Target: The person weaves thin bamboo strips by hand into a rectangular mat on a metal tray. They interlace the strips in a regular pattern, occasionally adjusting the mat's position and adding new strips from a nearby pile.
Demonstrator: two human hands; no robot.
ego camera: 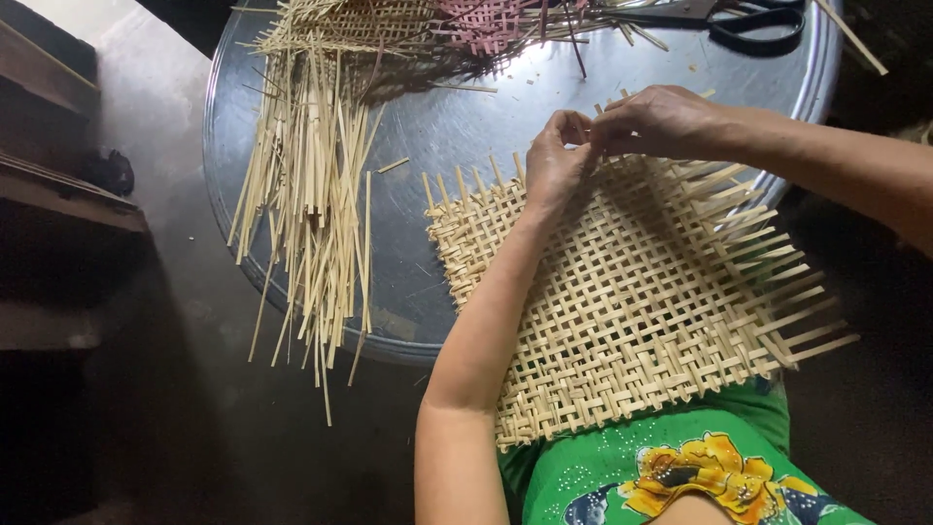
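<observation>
While both hands meet at the far edge of the woven mat (pixel 632 292), the work sits half on the round metal tray (pixel 466 126) and half on the person's lap, where a green garment with a yellow flower (pixel 680 467) shows just past the mat's near edge. That mat is an open lattice of pale flat bamboo strips, with loose strip ends sticking out along its far and right sides. At the mat's far edge the left hand (pixel 556 165) rests with its palm on the weave, its fingertips drawn together and pinched on a strip end there. Right beside it, touching it at the fingertips, the right hand (pixel 656 119) comes in from the mat's right side, fingers curled and closed on the same spot of the edge; which single strip each hand grips is too small to tell. Left of the mat, well apart from it, a loose bundle of cut bamboo strips (pixel 311 194) lies fanned across the tray, its ends hanging over the tray's rim toward the dark floor. One short strip piece (pixel 393 165) lies alone between that bundle and the mat. Beyond the mat, at the tray's far side, lies another piece of pale weaving (pixel 340 24) with a pink woven patch (pixel 486 24) next to it. Farther right of these, past the mat's far edge, a pair of black-handled scissors (pixel 748 21) rests on the tray near its rim.
</observation>
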